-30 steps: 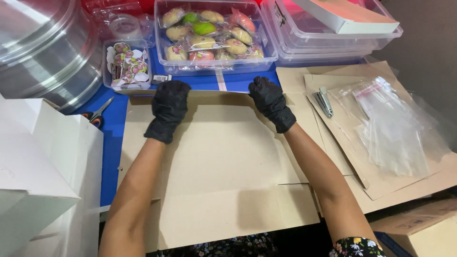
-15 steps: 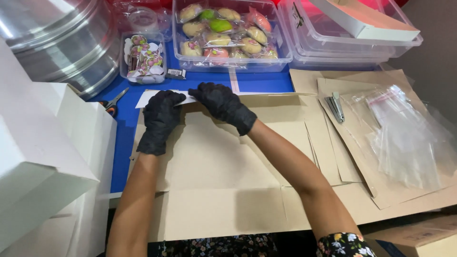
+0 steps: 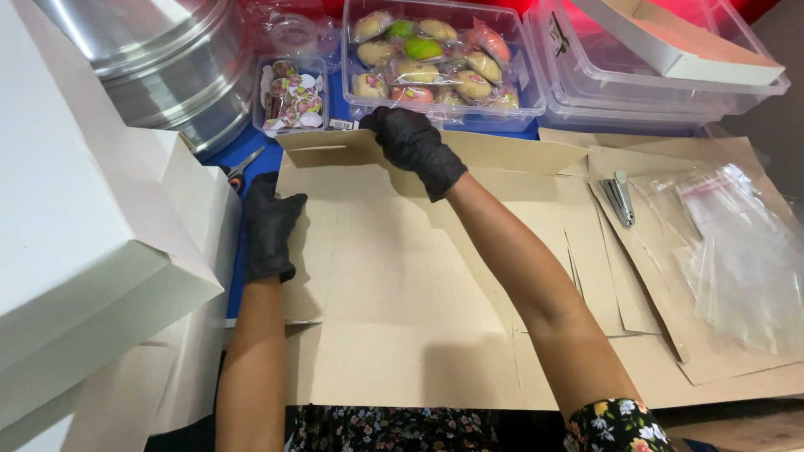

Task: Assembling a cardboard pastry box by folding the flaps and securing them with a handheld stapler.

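Cardboard sheet [image 3: 402,285] | right hand [image 3: 410,142] grips far flap | left hand [image 3: 270,226] presses left edge

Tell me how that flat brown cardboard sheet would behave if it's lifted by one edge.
The cardboard sheet is thin, wide and creased, so it would probably sag and hinge at the folds. The far flap already bends up under the right hand. It looks light and likely slides easily.

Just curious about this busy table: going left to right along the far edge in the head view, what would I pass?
Metal pot → small tub of stickers → clear tub of wrapped pastries → stacked clear tubs.
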